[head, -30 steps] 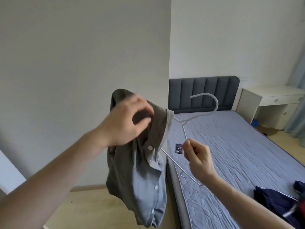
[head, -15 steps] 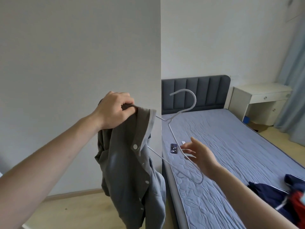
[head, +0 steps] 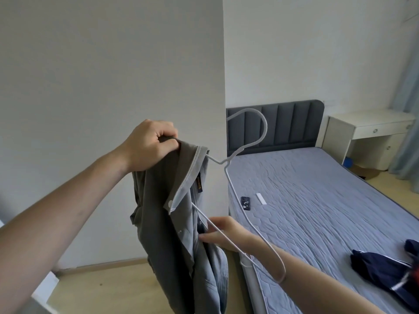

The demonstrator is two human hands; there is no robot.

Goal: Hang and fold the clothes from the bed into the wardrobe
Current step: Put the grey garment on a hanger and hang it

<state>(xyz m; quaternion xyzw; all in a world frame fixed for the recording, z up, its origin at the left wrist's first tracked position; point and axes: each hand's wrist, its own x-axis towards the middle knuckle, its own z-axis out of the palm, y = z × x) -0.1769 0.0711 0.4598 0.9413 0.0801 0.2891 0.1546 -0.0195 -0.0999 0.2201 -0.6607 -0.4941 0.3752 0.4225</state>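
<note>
Head view, single frame.

Left hand (head: 150, 145): raised at about 10 o'clock from frame centre, fingers curled tight round the bunched shoulder of a grey shirt (head: 176, 234). The shirt hangs straight down from that grip toward 6 o'clock, collar edge and one white button facing the camera, small brown label showing inside the neck.

White wire hanger (head: 243, 196): one arm is inside the shirt, under the left hand's grip. Its hook curves up at 12 o'clock in front of the dark grey headboard (head: 283, 125). The other arm and the bottom bar run free, down toward 5 o'clock, crossing in front of the right forearm.

Right hand (head: 223, 232): low, at about 6 o'clock, just beside the shirt's open front. Fingers reach into the fabric fold; the fingertips are hidden by cloth, so I cannot tell how far they are curled or whether they hold anything. The bottom bar passes over the back of this hand, possibly touching.

Bed (head: 328, 211): fills the 3 to 5 o'clock area, blue-grey quilted mattress. On it, near the wall-side edge, a small dark device (head: 246, 202) with a white strip (head: 260, 198) just beside it. A dark navy garment (head: 383, 268) lies crumpled at 4 o'clock, well apart from the shirt.

White desk (head: 367, 132) stands at 2 o'clock beside the headboard. White panel (head: 113, 75) fills the left half.
</note>
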